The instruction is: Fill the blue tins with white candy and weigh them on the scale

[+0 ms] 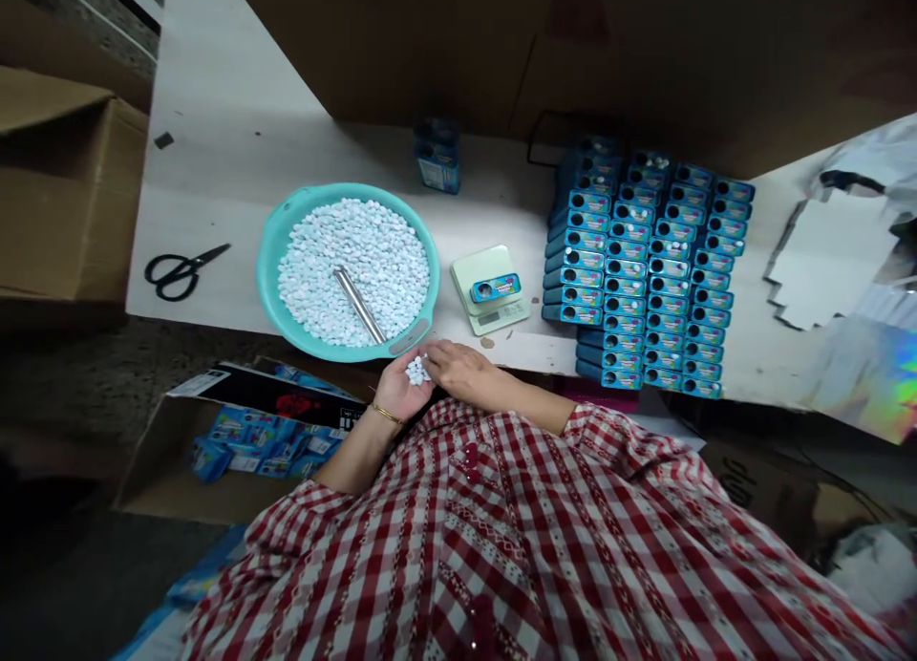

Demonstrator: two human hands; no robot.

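Observation:
My left hand (pixel 398 390), cupped palm up at the table's front edge, holds a small heap of white pellets (pixel 416 371) that look like mints. Over that heap, the fingers of my right hand (pixel 467 373) are bent together; whatever they pinch is hidden. Just behind my left hand stands a turquoise basin (pixel 267 293) full of the same white pellets, with a shiny metal tube (pixel 360 305) lying on them. A pale kitchen scale (pixel 485 260) sits right of the basin, bearing one flat blue box (pixel 496 287) with a dark round hole.
Several rows of blue boxes (pixel 637 269) stand at the right, some topped with white pellets. More blue boxes (pixel 437 164) stand behind the scale. Black scissors (pixel 182 271) lie at the left. Below the table, an open carton (pixel 154 465) holds blue packs (pixel 265 441).

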